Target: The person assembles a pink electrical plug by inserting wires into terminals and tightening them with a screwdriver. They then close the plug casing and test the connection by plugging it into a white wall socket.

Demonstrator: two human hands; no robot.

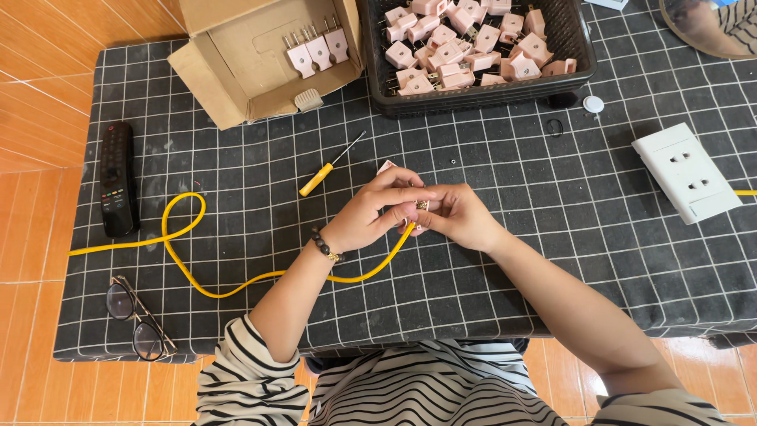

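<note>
My left hand (371,211) and my right hand (461,214) meet over the middle of the dark grid-patterned mat (552,237). Together they pinch a small pink plug part (418,207) with metal contacts showing between the fingertips. A yellow cable (185,237) runs from that part, loops to the left across the mat and goes off its left edge. A pink piece (385,166) peeks out just behind my left fingers. A yellow-handled screwdriver (325,171) lies on the mat just left of my hands.
A black basket (576,47) full of pink plugs stands at the back. An open cardboard box (260,55) holds three plugs. A white socket strip (688,173) lies right, a black remote (117,180) left, glasses (136,319) front left. A white cap (594,104) and small black ring (555,126) lie nearby.
</note>
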